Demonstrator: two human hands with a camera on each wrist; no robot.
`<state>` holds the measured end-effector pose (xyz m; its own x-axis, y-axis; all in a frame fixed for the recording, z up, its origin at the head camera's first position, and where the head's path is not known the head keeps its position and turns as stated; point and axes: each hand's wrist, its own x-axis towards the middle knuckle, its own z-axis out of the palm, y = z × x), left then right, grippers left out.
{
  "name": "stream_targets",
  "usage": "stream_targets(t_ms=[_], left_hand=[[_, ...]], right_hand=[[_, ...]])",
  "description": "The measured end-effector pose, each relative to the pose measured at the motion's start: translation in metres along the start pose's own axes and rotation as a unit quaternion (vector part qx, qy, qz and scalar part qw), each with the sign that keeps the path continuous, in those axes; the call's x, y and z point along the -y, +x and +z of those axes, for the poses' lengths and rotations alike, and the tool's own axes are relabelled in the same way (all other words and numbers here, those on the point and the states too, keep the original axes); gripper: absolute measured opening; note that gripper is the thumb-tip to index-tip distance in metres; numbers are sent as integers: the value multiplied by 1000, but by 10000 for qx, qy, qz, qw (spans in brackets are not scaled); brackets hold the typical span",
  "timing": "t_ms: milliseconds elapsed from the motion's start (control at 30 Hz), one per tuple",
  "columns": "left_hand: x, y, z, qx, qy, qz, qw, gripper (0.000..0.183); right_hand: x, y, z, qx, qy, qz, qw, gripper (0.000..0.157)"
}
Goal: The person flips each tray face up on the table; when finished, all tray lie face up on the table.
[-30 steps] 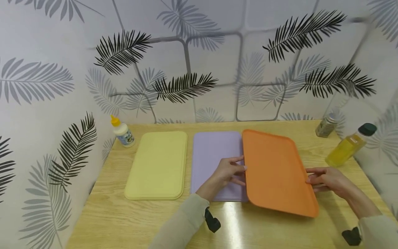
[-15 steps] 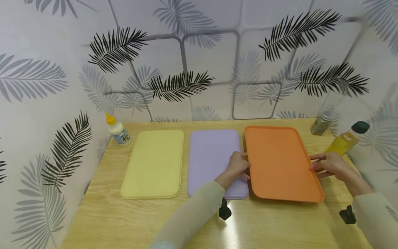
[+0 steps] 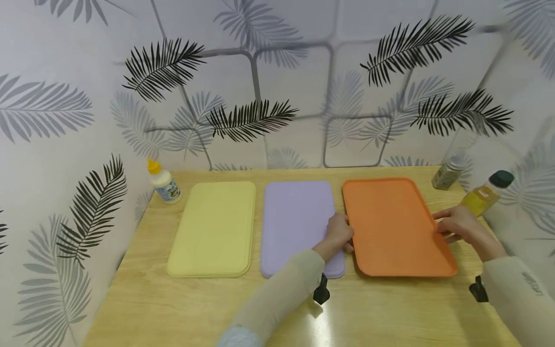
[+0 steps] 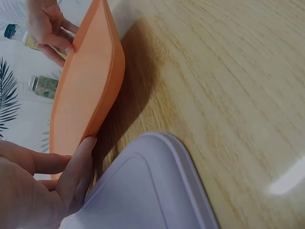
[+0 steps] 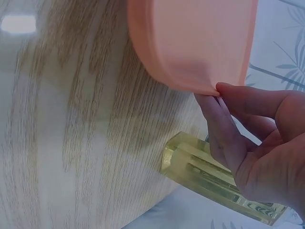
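Note:
Both hands hold an orange tray [image 3: 399,229] by its opposite long sides. It is hollow side up at the right of the table, and the left wrist view shows a shadow and a gap under its near end. The left hand [image 3: 340,232] grips the left rim, reaching over the edge of a purple tray [image 3: 295,226]. On the right rim, the right hand [image 3: 461,226] pinches the tray between thumb and fingers, as its fingertips [image 5: 226,90] show. Both purple tray and yellow tray [image 3: 212,229] lie upside down or lidded; I cannot tell which.
Close behind the right hand stands a bottle of yellow liquid [image 3: 479,198] with a dark green cap. A small jar [image 3: 448,174] is at the back right. At the back left stands a glue bottle [image 3: 166,185]. The patterned wall [image 3: 303,82] borders the wooden table [image 3: 173,313].
The orange tray has gone from skewed and tilted to nearly square with the purple tray. It has shifted slightly right, and both hands have kept hold of it.

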<state>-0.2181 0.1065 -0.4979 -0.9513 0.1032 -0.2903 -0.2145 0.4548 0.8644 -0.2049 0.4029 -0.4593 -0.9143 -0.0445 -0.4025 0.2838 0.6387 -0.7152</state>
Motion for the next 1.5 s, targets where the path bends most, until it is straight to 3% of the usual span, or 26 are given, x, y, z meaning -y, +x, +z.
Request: stream_targets(t_ms=[200, 433, 667, 933, 1200, 1400, 1500], left_hand=[[-1, 1, 2, -11, 401, 28, 9992, 27], [1, -2, 9, -128, 502, 105, 9986, 20], [0, -1, 11, -175, 649, 313, 9972, 16], [-2, 0, 15, -196, 474, 120, 9986, 14], [-2, 3, 18, -188, 241, -132, 9994, 41], [-1, -2, 14, -157, 315, 108, 9993, 15], [-1, -6, 8, -173, 508, 371, 9979, 21]], right_hand=[[-3, 3, 1, -139, -74, 1, 9999, 56], [-13, 3, 8, -375, -427, -122, 9983, 54], [-13, 2, 8, -429, -447, 28, 9981, 52], [-19, 5, 9, -532, -478, 64, 9974, 49], [-21, 5, 11, -618, -673, -7, 9958, 48], [-19, 4, 11, -651, -660, -28, 9957, 52], [-16, 1, 12, -578, -611, 12, 9965, 51]])
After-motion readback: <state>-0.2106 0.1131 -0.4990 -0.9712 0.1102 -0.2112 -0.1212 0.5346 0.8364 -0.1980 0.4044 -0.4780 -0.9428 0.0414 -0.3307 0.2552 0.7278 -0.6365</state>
